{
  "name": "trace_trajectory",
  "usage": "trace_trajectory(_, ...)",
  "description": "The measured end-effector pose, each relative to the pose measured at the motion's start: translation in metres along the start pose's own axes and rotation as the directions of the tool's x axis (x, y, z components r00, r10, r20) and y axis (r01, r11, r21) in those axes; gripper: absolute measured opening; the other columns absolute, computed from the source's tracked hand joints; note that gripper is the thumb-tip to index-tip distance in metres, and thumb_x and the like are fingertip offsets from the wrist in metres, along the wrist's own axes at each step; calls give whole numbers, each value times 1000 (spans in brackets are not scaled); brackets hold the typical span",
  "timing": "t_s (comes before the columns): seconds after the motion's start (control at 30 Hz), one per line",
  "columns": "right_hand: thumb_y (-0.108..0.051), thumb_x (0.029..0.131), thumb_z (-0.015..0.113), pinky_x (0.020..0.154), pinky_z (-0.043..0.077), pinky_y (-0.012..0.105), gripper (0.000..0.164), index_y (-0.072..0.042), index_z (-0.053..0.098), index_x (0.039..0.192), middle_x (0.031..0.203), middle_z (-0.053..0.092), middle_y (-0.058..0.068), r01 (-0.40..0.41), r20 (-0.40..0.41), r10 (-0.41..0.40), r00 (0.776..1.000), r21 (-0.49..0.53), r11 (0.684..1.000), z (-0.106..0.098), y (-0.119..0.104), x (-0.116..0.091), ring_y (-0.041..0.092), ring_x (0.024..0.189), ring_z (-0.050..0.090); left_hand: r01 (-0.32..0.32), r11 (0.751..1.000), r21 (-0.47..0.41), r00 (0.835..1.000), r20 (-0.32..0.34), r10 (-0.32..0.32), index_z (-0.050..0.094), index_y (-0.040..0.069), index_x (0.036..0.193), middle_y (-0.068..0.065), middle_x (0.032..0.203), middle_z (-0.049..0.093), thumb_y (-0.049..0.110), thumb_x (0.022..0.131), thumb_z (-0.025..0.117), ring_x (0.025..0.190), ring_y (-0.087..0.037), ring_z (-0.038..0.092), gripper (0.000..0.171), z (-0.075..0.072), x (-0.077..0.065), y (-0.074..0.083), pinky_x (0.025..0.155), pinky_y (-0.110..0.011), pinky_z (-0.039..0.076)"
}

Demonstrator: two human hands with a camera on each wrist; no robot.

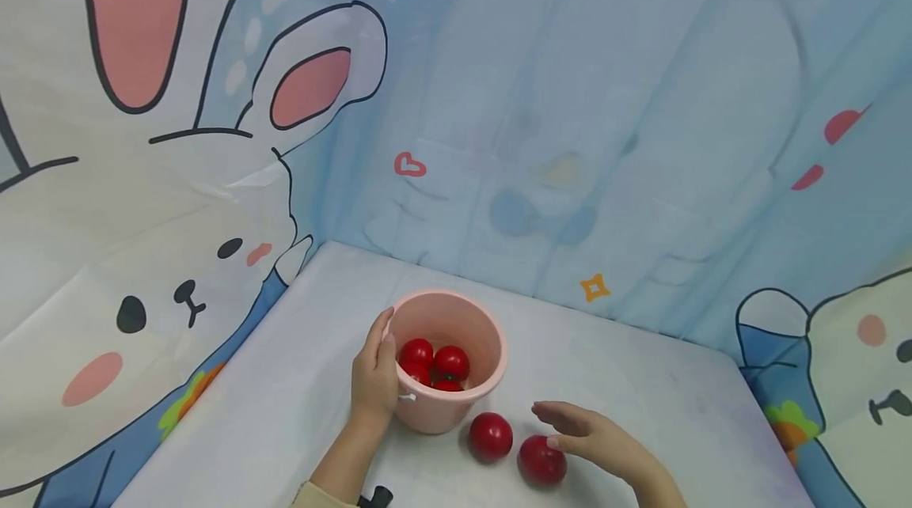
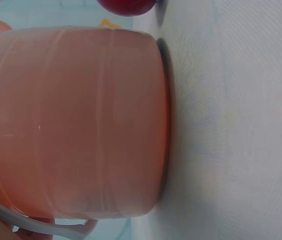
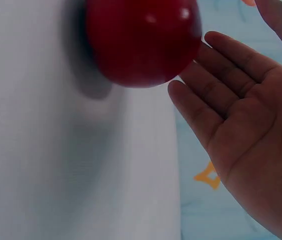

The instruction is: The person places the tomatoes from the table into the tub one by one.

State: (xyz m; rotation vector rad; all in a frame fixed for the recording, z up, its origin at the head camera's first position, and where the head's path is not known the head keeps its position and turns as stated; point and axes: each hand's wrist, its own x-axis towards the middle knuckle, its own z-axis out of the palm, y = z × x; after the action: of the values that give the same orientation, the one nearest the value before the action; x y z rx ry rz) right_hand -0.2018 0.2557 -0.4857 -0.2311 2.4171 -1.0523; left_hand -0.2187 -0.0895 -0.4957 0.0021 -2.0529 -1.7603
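A pink bucket point(image 1: 435, 413) stands upright with several red tomatoes point(image 1: 452, 363) inside. My left hand point(image 1: 375, 381) holds the bucket's left side, fingers up by the rim; in the left wrist view, part of it shows behind the white handle point(image 2: 46, 227). On the cloth right of the bucket are two darker round red fruits like tomatoes, a nearer-to-bucket one point(image 1: 490, 437) and a right one point(image 1: 542, 461). My right hand point(image 1: 594, 441) is beside the right fruit, thumb overlapping it in the head view. Its fingers are extended around the red fruit point(image 3: 143, 40) in the right wrist view.
A white cloth surface point(image 1: 627, 381) lies under everything. Blue curtain-like backdrop point(image 1: 641, 176) rises behind it, with a printed rabbit point(image 1: 157, 255) on the left. A small black object point(image 1: 381, 497) lies by the left sleeve point(image 1: 317, 497).
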Motion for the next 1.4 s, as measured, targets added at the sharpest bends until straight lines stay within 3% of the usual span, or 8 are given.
trace_trajectory(0.27,-51,71,70,83,53,48,74,-20,45,134,133,51,9,-104,-28,105,994,48,993,19,20,4,32,117,51,4,1000,2,1000,-8,-4,35,40,137,22,137,42,27,96,42,126,-10,44,44,0,0,-2,90,-39,50)
trace_trajectory(0.47,-52,59,77,75,55,45,86,-24,46,134,131,49,10,-183,-84,188,979,68,981,31,34,0,27,108,48,3,1000,6,1000,0,-3,35,39,138,23,138,42,33,96,40,127,-10,44,42,1,0,-2,91,-39,50)
trace_trajectory(0.67,-54,55,77,74,55,45,88,-25,48,133,129,50,12,-221,-128,231,964,91,971,37,38,-1,29,106,48,-1,1000,8,1000,-7,1,35,40,137,22,137,43,29,96,41,126,-10,45,43,1,0,0,91,-39,50)
trace_trajectory(1.0,-55,55,77,74,56,44,85,-26,50,130,127,52,10,-216,-145,227,963,91,972,38,40,-3,26,103,49,4,1000,1,1000,4,-4,35,41,137,24,137,43,34,96,40,126,-8,45,42,0,0,-1,92,-39,50)
trace_trajectory(1.23,-56,54,77,75,55,45,84,-25,52,128,123,56,8,-210,-158,215,964,44,977,37,38,-3,24,100,50,16,1000,0,1000,-4,-16,36,41,137,26,136,42,29,96,40,126,-6,44,42,0,-1,2,92,-40,49)
trace_trajectory(1.4,-58,57,75,76,55,44,81,-26,52,128,123,56,6,-166,-153,168,974,23,986,30,36,-2,22,103,51,8,1000,-9,1000,-4,-8,36,39,137,24,136,42,37,96,39,127,-8,44,41,1,-1,2,92,-39,49)
